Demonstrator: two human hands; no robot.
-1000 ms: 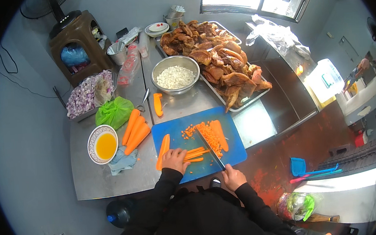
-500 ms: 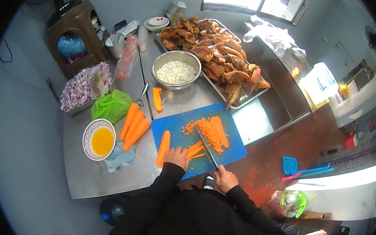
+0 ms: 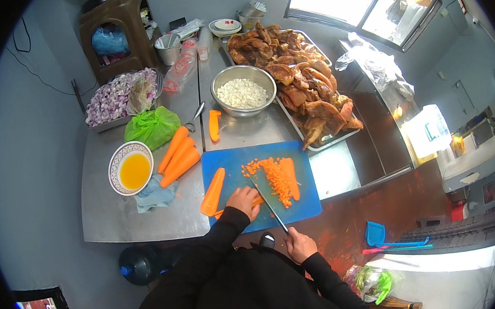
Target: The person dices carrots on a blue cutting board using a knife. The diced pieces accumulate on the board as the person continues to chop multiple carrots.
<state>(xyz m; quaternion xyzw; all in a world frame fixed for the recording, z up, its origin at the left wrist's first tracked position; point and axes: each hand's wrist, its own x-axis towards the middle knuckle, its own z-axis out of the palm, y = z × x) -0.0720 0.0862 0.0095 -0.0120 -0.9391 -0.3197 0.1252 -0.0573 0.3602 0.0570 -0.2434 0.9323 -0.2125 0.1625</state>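
Observation:
On a blue cutting board (image 3: 309, 208), my left hand (image 3: 243, 203) presses its curled fingers down on carrot sticks (image 3: 257, 201), which they partly cover. My right hand (image 3: 300, 245) grips the handle of a kitchen knife (image 3: 271, 208). Its blade slants across the board just right of my left hand. Beyond the blade lies a pile of diced carrot (image 3: 277, 181), with a flat carrot piece (image 3: 289, 177) along its right side. A larger cut carrot (image 3: 213, 193) rests at the board's left edge.
Left of the board are peeled carrots (image 3: 181, 165), a blue cloth (image 3: 157, 196), a bowl of yellow liquid (image 3: 135, 171), a green bag (image 3: 152, 128) and a peeler (image 3: 196, 116). Farther back stand chopped onions (image 3: 119, 98), a steel bowl (image 3: 243, 90) and trays of cooked meat (image 3: 306, 90).
My left hand has shifted on the carrot sticks, which were fanned out beside it and are now bunched under its fingers. The knife has turned slightly. The whole view has shifted a little.

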